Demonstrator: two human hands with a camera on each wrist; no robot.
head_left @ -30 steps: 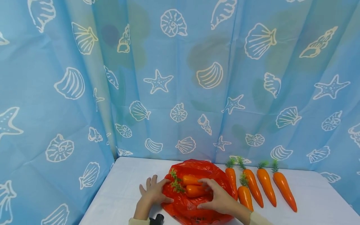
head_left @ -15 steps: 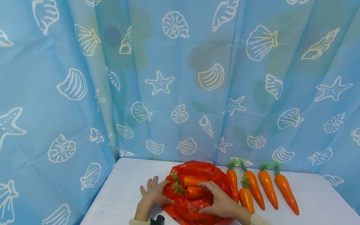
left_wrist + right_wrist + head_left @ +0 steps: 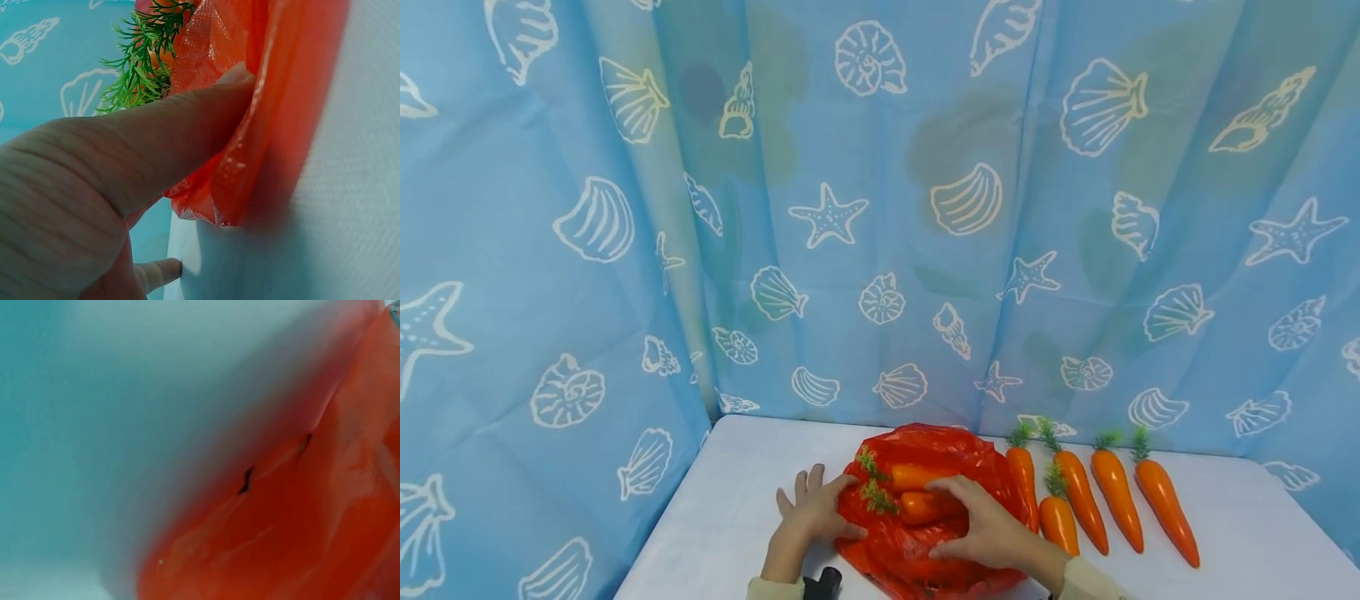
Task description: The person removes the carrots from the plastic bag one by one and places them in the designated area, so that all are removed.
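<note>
A red plastic bag (image 3: 917, 560) lies spread on the white table. Two orange carrots (image 3: 921, 508) with green tops rest side by side on it, tops to the left. At the bag's left edge is my left hand (image 3: 812, 517), its fingers spread and its thumb touching the plastic. The left wrist view shows that thumb (image 3: 181, 125) tucked behind a fold of the bag. My right hand (image 3: 988, 533) reaches over the carrots' right ends, thumb well apart from the fingers. Its fingertips touch or hover at the carrots; I cannot tell which. In the right wrist view only the bag (image 3: 281, 531) and table appear.
Several more carrots (image 3: 1116, 500) lie in a row right of the bag, one (image 3: 1022, 483) against its edge. A shell-patterned blue curtain (image 3: 880, 250) hangs behind and left of the table (image 3: 745, 467). A black object (image 3: 829, 582) sits by my left wrist.
</note>
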